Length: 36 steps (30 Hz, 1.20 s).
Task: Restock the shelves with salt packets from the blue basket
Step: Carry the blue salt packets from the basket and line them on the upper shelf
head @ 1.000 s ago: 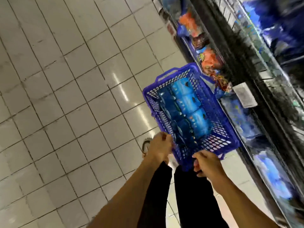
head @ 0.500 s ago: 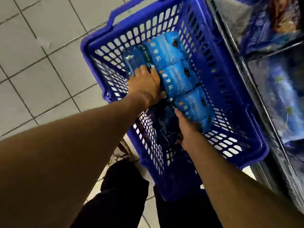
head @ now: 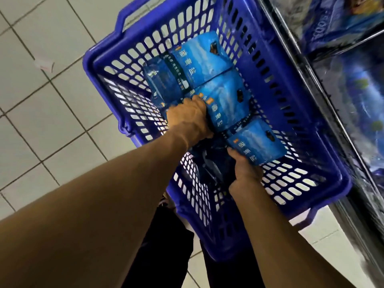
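Note:
The blue basket (head: 324, 163) stands on the tiled floor against the shelf, holding several blue salt packets. Both my hands are inside it. My left hand (head: 188, 119) is closed on the left edge of the middle salt packet (head: 226, 104). My right hand (head: 245, 169) grips the near corner of the nearest salt packet (head: 257, 144). Another packet (head: 199, 57) lies at the far end, with a darker one (head: 164, 82) to its left. Dark packets under my hands are hard to make out.
The shelf (head: 353, 100) runs along the right side, its lower levels stocked with blue packets (head: 336, 23). White floor tiles (head: 52, 113) spread to the left. My dark trouser legs (head: 166, 256) stand just behind the basket's near end.
A second ago both hands held the basket's near rim. They have since gone into the basket, and the left hand slid from the far-left packets back onto the middle packet.

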Available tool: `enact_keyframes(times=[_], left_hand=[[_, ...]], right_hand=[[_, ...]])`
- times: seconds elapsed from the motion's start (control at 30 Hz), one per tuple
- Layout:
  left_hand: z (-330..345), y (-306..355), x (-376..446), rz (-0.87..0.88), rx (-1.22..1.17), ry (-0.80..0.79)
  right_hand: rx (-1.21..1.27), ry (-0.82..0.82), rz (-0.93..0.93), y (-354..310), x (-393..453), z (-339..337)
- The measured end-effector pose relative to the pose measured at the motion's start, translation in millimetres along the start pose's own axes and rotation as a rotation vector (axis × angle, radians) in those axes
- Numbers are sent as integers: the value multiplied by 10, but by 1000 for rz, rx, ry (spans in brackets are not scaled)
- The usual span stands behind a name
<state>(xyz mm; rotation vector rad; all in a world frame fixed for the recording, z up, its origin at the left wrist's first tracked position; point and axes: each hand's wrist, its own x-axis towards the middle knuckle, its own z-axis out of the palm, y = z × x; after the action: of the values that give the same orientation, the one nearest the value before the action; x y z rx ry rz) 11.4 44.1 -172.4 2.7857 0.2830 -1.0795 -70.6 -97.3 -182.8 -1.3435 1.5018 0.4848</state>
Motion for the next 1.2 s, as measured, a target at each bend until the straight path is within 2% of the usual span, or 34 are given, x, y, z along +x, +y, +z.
enact_keyframes(times=[0.07,0.13,0.23,0.33,0.43,0.53,0.73,0.87,1.07,1.2], left_hand=[[-9,47,-18,42,-45,28],[-36,61,-34,44,-146,-25],[-54,-8,-184,-61,-607,-249],[-177,-181,-617,-78,-1070,-363],[-428,-417,-1239,-54,-1347,-413],[-765,-648,-1911,-23,-1507,-449],[-1591,-977,-3285,-179,-1709,-339],[-2208,-1005,-4087,-175,-1745,-233],[-3135,-832,-5101,-105,-1745,-75],[-3662,-772,-5636,-143,-1761,82]], right_hand=[[29,-28,-15,-19,-6,-32],[49,-124,38,-58,-48,-100],[-4,-290,19,-55,-206,-310],[-19,-338,-45,-90,-571,-590],[-48,-345,-81,-170,-1080,-872],[-19,-497,-63,-283,-1646,-1156],[-194,-650,-174,-726,-3047,-1738],[-213,-718,-261,-957,-3975,-2146],[-156,-664,-486,-1382,-5115,-2725],[-60,-657,-562,-1661,-5635,-3124]])
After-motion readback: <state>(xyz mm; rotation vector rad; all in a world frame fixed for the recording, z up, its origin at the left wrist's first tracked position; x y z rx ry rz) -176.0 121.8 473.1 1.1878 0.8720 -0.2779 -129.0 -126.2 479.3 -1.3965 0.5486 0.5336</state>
